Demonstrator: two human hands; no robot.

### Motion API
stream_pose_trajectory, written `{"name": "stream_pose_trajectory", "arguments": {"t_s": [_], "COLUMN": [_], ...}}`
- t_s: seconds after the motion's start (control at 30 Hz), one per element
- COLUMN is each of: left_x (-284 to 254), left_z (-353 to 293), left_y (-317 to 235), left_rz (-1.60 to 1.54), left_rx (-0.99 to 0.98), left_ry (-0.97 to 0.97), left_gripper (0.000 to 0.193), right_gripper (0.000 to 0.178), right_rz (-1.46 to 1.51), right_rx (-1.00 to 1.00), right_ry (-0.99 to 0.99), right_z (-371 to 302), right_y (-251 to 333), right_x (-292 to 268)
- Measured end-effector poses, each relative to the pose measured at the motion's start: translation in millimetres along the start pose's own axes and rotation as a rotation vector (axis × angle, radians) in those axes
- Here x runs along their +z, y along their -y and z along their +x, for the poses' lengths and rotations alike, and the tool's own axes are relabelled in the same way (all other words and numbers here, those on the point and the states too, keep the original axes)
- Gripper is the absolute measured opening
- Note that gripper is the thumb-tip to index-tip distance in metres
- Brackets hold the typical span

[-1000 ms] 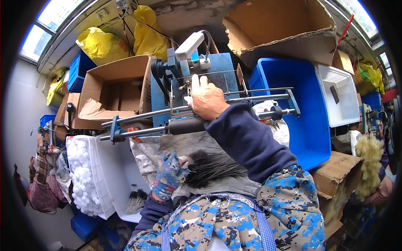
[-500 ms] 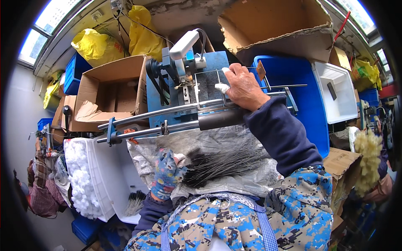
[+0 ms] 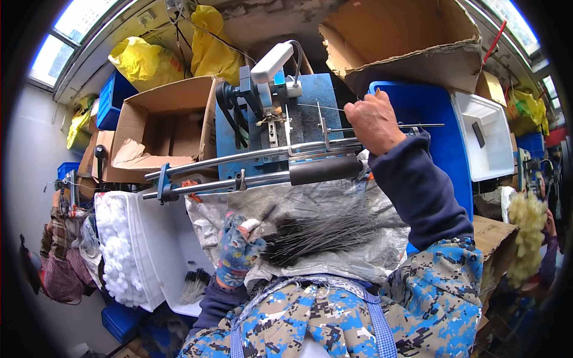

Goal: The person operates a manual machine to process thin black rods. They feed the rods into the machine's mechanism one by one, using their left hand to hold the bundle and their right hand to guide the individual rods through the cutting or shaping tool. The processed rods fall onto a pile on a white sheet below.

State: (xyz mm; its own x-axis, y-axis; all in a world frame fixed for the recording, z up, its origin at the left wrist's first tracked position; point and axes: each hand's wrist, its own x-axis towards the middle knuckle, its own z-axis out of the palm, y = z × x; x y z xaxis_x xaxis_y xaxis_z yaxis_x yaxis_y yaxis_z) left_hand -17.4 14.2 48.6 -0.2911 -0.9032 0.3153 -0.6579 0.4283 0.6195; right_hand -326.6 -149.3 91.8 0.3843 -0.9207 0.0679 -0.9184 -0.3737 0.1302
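Note:
My right hand (image 3: 376, 122), bare with white wrapping on fingers, is closed at the right of a blue bench machine (image 3: 319, 98). A thin wire (image 3: 322, 107) runs from its fingers toward the machine head. Below it, a dark roller-like sleeve (image 3: 325, 170) sits on steel rails (image 3: 239, 161). My left hand (image 3: 237, 244), in a patterned glove with the thumb tip bare, is curled over my lap; what it holds, if anything, is unclear. Beside it lies a pile of thin wire brushes with black bristles (image 3: 316, 235) on a grey plastic sheet (image 3: 239, 203).
Left stand an open cardboard box (image 3: 155, 101) and a white bin (image 3: 173, 250) with black-bristled brushes; white tufts fill another container (image 3: 116, 256). Right are a blue bin (image 3: 444, 161), a white tray (image 3: 498, 143) and a large carton (image 3: 412, 65). Other people work at both sides.
My right hand has moved right, off the machine's plate and wire frame, and now draws a thin wire. My left hand stays by the brush pile.

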Motion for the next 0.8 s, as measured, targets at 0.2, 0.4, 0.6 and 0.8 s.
{"name": "stream_pose_trajectory", "arguments": {"t_s": [0.2,0.4,0.6,0.8], "left_x": [4.9,15.9,5.9,21.9], "left_z": [-5.4,29.3,17.0,9.7], "left_y": [-0.2,-32.8,-38.6,-17.6], "left_rz": [-0.162,-0.098,-0.95,-0.392], "left_rx": [-0.133,0.171,-0.553,-0.093], "left_ry": [-0.064,-0.076,-0.008,-0.057], "left_gripper": [0.014,0.028,0.037,0.037], "right_gripper": [0.011,0.035,0.022,0.017], "right_rz": [0.458,1.161,2.377,1.98], "right_rx": [-0.269,-0.3,-0.221,-0.192], "right_ry": [0.115,-0.259,0.253,0.106], "right_z": [-107.3,-72.2,-51.7,-61.0], "right_y": [35.3,110.9,141.2,139.6], "right_x": [-41.8,-32.5,-41.1,-26.6]}}
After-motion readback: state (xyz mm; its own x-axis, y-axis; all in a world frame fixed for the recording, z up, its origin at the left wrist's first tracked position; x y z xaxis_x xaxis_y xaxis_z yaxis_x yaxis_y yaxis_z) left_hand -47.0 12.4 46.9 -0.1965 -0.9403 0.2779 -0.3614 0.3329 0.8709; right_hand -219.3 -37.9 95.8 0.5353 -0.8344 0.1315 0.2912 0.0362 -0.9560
